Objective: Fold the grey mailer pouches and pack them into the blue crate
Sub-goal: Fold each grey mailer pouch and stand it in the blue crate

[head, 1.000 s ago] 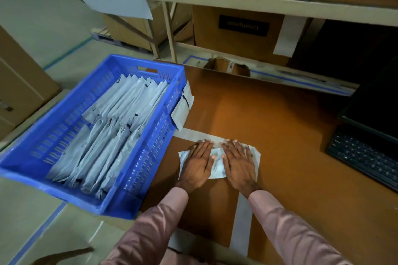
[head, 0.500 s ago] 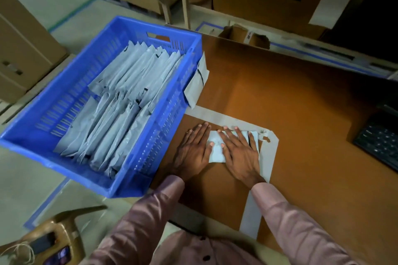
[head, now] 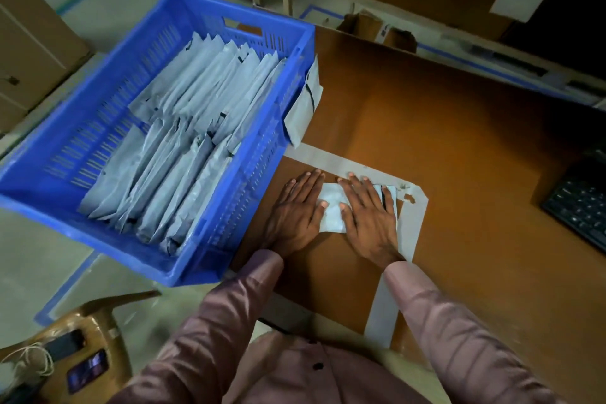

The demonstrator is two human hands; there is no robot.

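Grey mailer pouch (head: 332, 211): it lies flat on the brown tabletop (head: 459, 157), inside the corner marked by the pale tape strips (head: 406, 233), and both of your hands cover most of it. Only the pale middle section shows between them, plus a narrow edge past the outer fingers of your right hand.

Your left hand (head: 295, 210) rests palm down with fingers straight and close together; its thumb side lies on the left end of the pouch and the remaining fingers lie on the bare tabletop. Your right hand (head: 369, 215) is likewise flat, fingers extended and slightly spread, pressing on the right portion of the pouch. Neither hand grips anything.

Blue crate (head: 42, 193): it sits just to the left of your hands, overhanging the left edge of the tabletop. Folded pouches (head: 183, 141) stand on edge inside it in two overlapping rows, leaning together. One loose pouch (head: 305, 105) hangs against the outside of the crate's right wall, near its far corner.

A black keyboard (head: 580, 207) lies at the right edge of the tabletop, well apart from the hands. A brown stool (head: 95, 321) stands at lower left, with a phone (head: 87, 371) on it. Cardboard boxes (head: 29, 52) stand on the floor to the far left.
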